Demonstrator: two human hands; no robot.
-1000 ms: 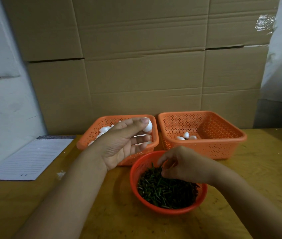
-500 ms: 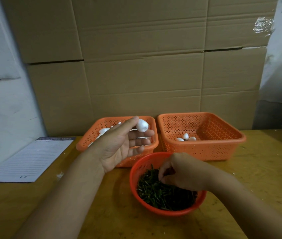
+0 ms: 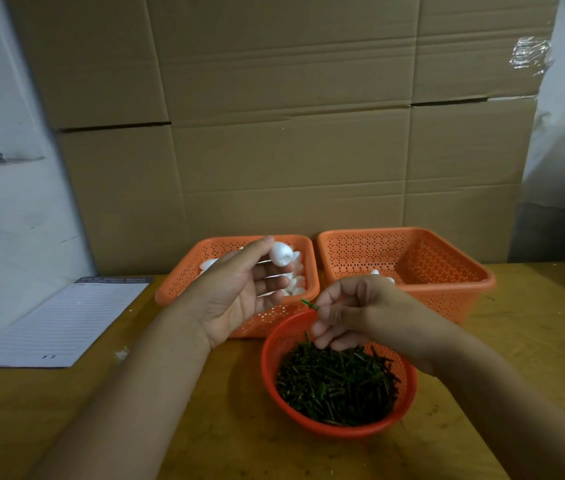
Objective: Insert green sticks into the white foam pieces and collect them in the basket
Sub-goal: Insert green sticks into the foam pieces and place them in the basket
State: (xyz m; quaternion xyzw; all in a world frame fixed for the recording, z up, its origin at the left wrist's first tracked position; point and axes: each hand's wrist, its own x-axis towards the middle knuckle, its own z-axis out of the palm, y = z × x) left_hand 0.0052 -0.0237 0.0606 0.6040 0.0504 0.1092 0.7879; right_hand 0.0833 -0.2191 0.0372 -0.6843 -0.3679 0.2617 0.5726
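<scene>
At frame centre the left hand (image 3: 239,292) pinches a foam piece (image 3: 281,255) at its fingertips while the right hand (image 3: 347,313) pinches a green stick (image 3: 309,304) just below it; a misaimed push could snap the stick or knock the foam loose.

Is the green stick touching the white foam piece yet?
Apart. The head view shows the green stick pinched in the right hand, with open space between it and the foam piece held by the left hand.
</scene>
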